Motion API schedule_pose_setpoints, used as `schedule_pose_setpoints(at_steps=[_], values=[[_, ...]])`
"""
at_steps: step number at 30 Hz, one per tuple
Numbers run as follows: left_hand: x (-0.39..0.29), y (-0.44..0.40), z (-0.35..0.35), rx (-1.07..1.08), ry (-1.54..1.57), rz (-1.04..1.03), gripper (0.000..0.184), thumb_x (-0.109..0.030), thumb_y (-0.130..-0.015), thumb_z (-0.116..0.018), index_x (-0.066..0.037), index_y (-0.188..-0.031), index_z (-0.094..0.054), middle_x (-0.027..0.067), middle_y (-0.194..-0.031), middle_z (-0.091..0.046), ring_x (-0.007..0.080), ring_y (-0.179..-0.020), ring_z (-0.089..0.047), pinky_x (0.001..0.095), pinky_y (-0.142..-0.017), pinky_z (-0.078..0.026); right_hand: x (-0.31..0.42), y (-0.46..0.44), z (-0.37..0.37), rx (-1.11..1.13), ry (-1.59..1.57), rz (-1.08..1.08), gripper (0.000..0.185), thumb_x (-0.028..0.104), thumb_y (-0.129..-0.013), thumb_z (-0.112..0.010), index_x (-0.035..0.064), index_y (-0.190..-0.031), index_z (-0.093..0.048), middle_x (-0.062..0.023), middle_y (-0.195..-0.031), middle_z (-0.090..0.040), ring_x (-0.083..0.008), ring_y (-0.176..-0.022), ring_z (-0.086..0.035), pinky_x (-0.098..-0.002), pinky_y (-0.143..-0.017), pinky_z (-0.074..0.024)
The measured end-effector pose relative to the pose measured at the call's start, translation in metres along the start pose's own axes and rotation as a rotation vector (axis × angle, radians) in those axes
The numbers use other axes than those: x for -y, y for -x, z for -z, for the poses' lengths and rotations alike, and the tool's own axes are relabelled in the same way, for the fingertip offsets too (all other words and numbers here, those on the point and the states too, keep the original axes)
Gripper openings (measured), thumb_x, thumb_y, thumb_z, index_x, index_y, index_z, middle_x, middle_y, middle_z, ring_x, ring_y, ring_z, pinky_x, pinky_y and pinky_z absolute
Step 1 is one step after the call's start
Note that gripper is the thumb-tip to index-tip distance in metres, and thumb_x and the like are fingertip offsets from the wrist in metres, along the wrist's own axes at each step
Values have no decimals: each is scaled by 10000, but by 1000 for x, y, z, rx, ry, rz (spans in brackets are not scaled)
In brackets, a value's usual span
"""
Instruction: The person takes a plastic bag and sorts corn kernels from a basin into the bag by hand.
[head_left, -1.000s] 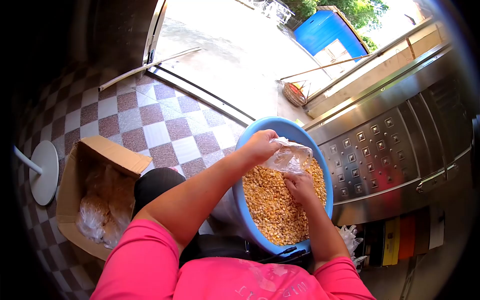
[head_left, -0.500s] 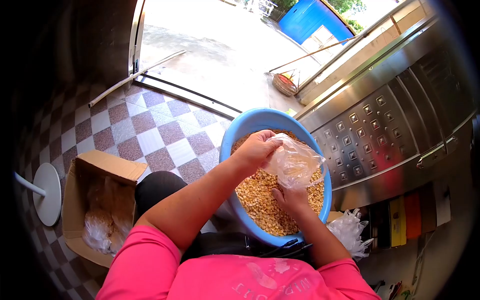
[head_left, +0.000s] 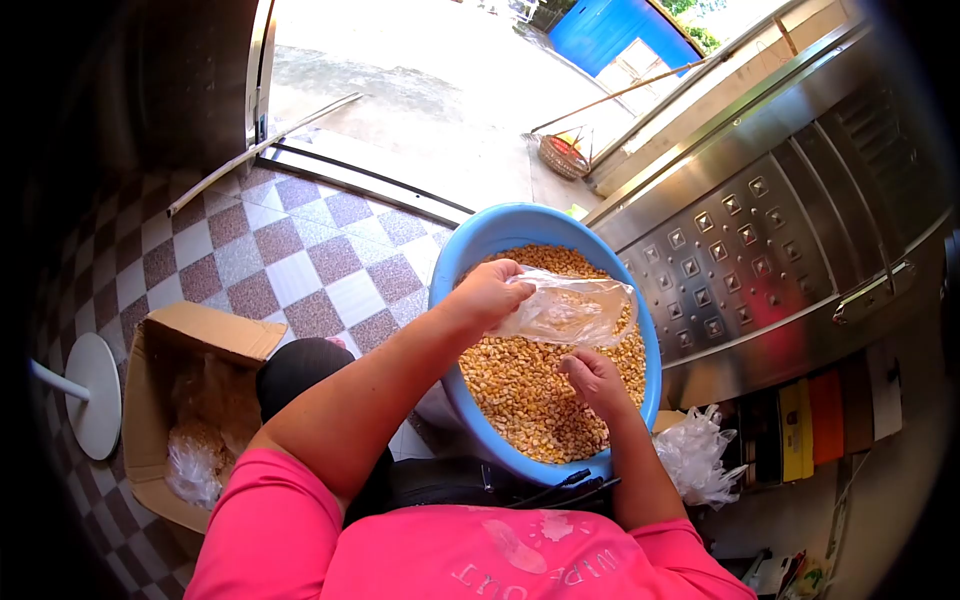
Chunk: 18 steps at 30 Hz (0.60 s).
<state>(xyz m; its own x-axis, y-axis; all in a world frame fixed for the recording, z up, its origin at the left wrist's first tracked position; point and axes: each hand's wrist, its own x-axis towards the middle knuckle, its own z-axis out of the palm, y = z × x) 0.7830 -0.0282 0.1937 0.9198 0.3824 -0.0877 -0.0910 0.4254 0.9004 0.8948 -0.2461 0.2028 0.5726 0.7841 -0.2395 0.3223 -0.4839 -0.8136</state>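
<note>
A blue tub (head_left: 452, 255) full of yellow corn kernels (head_left: 520, 400) stands in front of my lap. Over it, my left hand (head_left: 490, 293) grips the edge of a clear plastic bag (head_left: 575, 312), which hangs stretched out to the right. The bag looks thin and mostly see-through, with kernels visible behind or inside it; I cannot tell which. Just below the bag, my right hand (head_left: 594, 382) is above the corn, its fingers curled together. Whatever is in those fingers, if anything, is hidden.
At left, an open cardboard box (head_left: 150, 400) holds clear bags with yellowish contents. White plastic bags (head_left: 700, 455) lie right of the tub. A metal door (head_left: 740, 250) flanks the right side. A pole (head_left: 260, 150) lies across the doorway; a basket (head_left: 564, 157) sits outside.
My right hand has come away from the bag and drawn down toward me, its fingers now curled. The bag has flattened and spread sideways from my left hand. The view has shifted slightly.
</note>
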Motion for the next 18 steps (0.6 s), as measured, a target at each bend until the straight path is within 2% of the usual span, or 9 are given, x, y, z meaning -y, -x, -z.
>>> schedule_pose_setpoints(at_steps=[1,4,8,11,12,13,15,16,18], values=[[1,-1,0,-7,-3,-2,132,-175,-878,-578,-56,-932,-559,-8,-630,-503,53,-442,-412,213,-356,-293,3,2,4,2,2,2,259,247,-928,-499,46,-783,-573,-24,-541,-459,-123,-447,-416,-259,-412,-349],[-2,0,3,14,-67,31,188,-165,-868,-583,-34,-1003,-575,21,-735,-568,89,-607,-509,249,-521,-422,18,9,10,258,-909,-99,202,221,-956,-445,61,-904,-558,15,-557,-401,-51,-433,-320,-201,-358,-237],[-4,2,2,19,-66,17,182,-168,-873,-576,-33,-996,-575,23,-736,-571,92,-610,-513,254,-518,-425,29,-16,18,369,-1396,-188,228,212,-952,-446,5,-994,-533,-31,-715,-466,-86,-520,-392,-177,-365,-274],[-5,4,0,9,-16,42,180,-166,-879,-568,-26,-992,-569,28,-732,-573,93,-601,-520,249,-506,-425,54,-36,7,82,-1424,-351,234,174,-936,-472,-10,-1081,-494,-85,-821,-522,-111,-609,-476,-165,-398,-303],[-4,3,0,20,13,37,167,-186,-886,-559,-44,-975,-565,9,-688,-540,74,-525,-473,230,-430,-362,57,-44,3,252,-1469,-281,298,126,-922,-473,-62,-1149,-434,-159,-988,-531,-198,-790,-556,-202,-534,-468],[-4,3,0,29,41,33,158,-206,-894,-551,-62,-958,-560,-9,-644,-507,55,-450,-426,212,-355,-298,61,-49,-1,257,-1466,-283,298,126,-922,-473,-62,-1149,-434,-159,-988,-531,-198,-790,-556,-202,-534,-468],[-3,3,0,28,68,43,151,-208,-895,-550,-66,-947,-559,-11,-642,-504,52,-448,-422,211,-354,-297,76,-57,-17,-87,-1313,-311,323,94,-908,-463,-92,-1164,-400,-202,-1094,-508,-290,-938,-562,-318,-772,-538],[-3,4,0,34,94,54,146,-209,-895,-548,-70,-935,-557,-13,-641,-501,50,-446,-418,209,-354,-296,70,-62,-16,-75,-1326,-268,319,70,-896,-446,-103,-1156,-385,-216,-1140,-480,-351,-1051,-514,-440,-968,-448],[-1,3,2,52,119,59,137,-210,-895,-546,-75,-922,-554,-16,-636,-495,49,-442,-415,208,-352,-297,63,-70,-17,-83,-1290,-196,324,68,-893,-448,-96,-1163,-378,-208,-1158,-471,-355,-1073,-496,-454,-971,-439]])
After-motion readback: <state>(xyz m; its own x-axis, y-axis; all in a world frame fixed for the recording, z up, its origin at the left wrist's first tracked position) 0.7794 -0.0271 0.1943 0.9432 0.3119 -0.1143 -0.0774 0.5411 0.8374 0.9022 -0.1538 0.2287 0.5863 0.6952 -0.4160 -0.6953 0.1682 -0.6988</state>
